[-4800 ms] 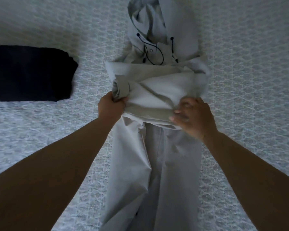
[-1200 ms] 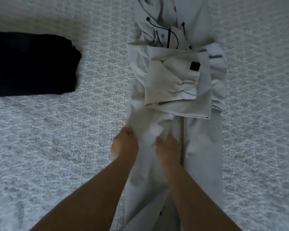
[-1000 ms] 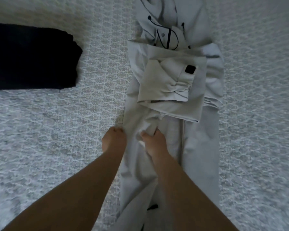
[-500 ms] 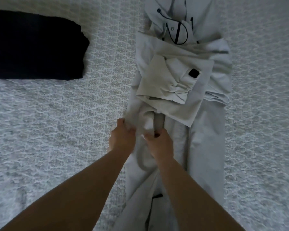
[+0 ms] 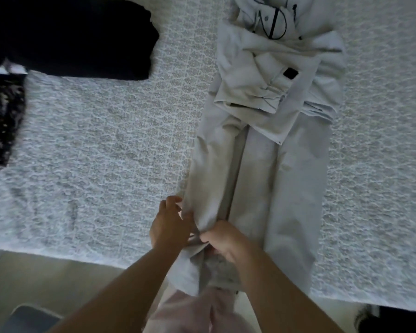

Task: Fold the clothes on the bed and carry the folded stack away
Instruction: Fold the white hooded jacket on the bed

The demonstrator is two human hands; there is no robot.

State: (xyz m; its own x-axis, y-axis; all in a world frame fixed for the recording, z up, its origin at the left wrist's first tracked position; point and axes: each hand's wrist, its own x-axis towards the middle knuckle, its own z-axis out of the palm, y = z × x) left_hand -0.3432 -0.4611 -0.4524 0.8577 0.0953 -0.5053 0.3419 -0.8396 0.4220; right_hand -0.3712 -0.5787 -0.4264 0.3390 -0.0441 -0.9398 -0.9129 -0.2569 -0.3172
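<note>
A pale grey jacket (image 5: 269,145) is lying lengthwise on the bed (image 5: 101,150), hood end farthest from the person, its sleeves (image 5: 262,92) folded across the chest and its hem hanging over the near edge of the bed. A black patch (image 5: 290,73) is showing on the upper sleeve's cuff, and dark cords (image 5: 271,22) are crossing the collar. The left hand (image 5: 169,224) is gripping the jacket's left edge near the hem, fingers curled round the cloth. The right hand (image 5: 226,241) is pinching a fold of the front just beside it; the two hands are nearly touching. A folded black garment (image 5: 82,37) is lying well apart at the bed's upper left, with a dark speckled cloth (image 5: 3,121) below it at the left margin.
</note>
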